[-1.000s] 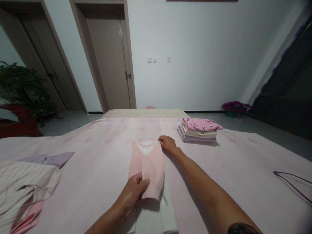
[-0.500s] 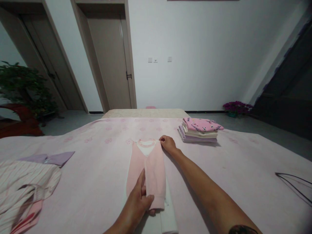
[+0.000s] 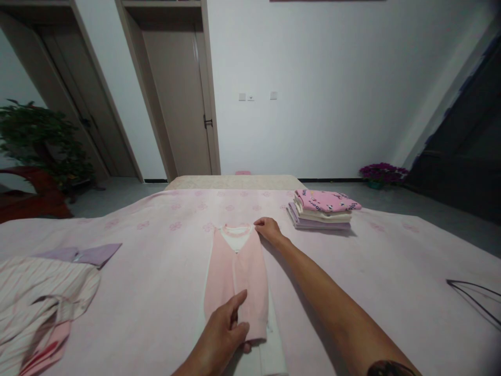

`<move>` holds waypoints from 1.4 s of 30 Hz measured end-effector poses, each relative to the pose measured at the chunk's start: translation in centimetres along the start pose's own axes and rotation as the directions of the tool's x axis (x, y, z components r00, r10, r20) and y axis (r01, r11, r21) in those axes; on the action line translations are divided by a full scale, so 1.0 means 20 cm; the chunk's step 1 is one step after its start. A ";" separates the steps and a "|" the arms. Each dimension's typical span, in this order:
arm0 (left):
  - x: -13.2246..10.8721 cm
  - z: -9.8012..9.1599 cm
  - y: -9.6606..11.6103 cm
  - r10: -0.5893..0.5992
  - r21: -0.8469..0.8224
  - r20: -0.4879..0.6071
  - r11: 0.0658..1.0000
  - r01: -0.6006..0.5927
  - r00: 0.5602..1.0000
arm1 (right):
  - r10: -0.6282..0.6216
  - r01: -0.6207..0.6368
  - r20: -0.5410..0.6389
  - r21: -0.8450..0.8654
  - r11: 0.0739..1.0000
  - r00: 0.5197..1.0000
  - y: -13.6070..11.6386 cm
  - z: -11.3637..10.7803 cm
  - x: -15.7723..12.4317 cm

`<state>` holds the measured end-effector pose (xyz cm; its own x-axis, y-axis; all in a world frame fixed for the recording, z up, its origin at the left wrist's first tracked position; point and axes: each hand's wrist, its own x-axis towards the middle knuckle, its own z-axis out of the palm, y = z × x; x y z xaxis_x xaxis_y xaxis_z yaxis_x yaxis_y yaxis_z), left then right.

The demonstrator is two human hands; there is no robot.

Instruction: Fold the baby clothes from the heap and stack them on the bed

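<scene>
A small pink and white long-sleeved top (image 3: 249, 282) lies on the bed cover in front of me, its pink parts folded inward below a white neckline. At its upper right corner, my right hand (image 3: 268, 230) pinches the shoulder edge between thumb and fingers. Over the lower part of the top rests my left hand (image 3: 225, 326), index finger stretched across the pink cloth and thumb apart near the cuff. A fingertip shows just below the cuff; the other left fingers are partly hidden. White fabric (image 3: 274, 352) extends beneath the pink part toward me.
A stack of folded clothes (image 3: 323, 211) with a pink printed piece on top stands beyond my right forearm. Striped clothing (image 3: 43, 292) and a purple garment (image 3: 99, 253) lie loosely at left. A thin black wire loop (image 3: 469, 287) is at right. Pink patterned cover (image 3: 156, 292) spreads underneath.
My left index finger has moved right, from the middle seam onto the pink cloth, and the pink part there lies flatter. My right hand keeps its place at the shoulder.
</scene>
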<state>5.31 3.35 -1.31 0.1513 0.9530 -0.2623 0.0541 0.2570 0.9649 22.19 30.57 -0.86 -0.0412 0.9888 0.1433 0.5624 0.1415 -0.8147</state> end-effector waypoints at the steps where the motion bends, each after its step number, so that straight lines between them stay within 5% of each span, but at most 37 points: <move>1: 0.00 0.00 0.00 -0.009 -0.016 0.011 1.000 0.009 1.000 | -0.004 0.004 -0.003 -0.046 0.999 1.000 0.00 0.01 0.00; 5: -0.02 0.01 0.00 -0.075 -0.062 0.083 0.995 0.080 0.994 | -0.007 0.005 -0.012 -0.174 0.985 1.000 0.01 0.03 -0.01; 8: -0.04 -0.01 0.02 -0.124 0.050 0.179 0.992 0.117 0.976 | -0.024 0.017 -0.026 -0.219 0.975 0.999 0.02 0.02 -0.04; 12: -0.07 -0.10 0.09 -0.005 0.321 0.242 0.944 -0.075 0.970 | -0.062 0.047 -0.059 -0.230 0.972 0.996 0.02 -0.02 -0.13; 18: -0.14 -0.15 0.19 0.249 0.804 0.181 0.519 -0.289 0.951 | -0.195 0.192 0.002 -0.191 0.963 0.981 0.03 -0.10 -0.42; 21: -0.14 -0.07 0.19 0.309 0.867 0.301 0.305 -0.394 0.902 | -0.296 0.301 0.056 -0.110 0.947 0.954 0.02 -0.12 -0.60; 24: -0.12 0.01 0.16 0.348 0.863 0.381 0.200 -0.465 0.857 | -0.338 0.343 0.084 -0.055 0.938 0.937 -0.02 -0.14 -0.75; 27: -0.09 0.03 0.12 0.384 0.853 0.351 0.245 -0.460 0.854 | -0.374 0.379 0.104 -0.022 0.925 0.921 -0.07 -0.17 -0.86; 32: -0.05 -0.01 0.08 0.460 0.721 0.089 0.582 -0.376 0.883 | -0.416 0.415 0.140 0.040 0.909 0.899 -0.11 -0.23 -1.00; 34: -0.05 -0.02 0.07 0.442 0.691 0.029 0.639 -0.338 0.897 | -0.451 0.448 0.177 0.058 0.892 0.875 -0.12 -0.25 -1.06; 42: -0.06 -0.03 0.05 0.473 0.806 0.253 0.380 -0.454 0.844 | -0.611 0.672 0.305 -0.162 0.722 0.730 -0.11 -0.26 -1.22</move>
<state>4.49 2.51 0.03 0.4027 0.8856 0.2314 0.7470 -0.4641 0.4760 26.22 5.86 0.32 -0.6256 0.6502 0.4312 0.5126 0.7592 -0.4011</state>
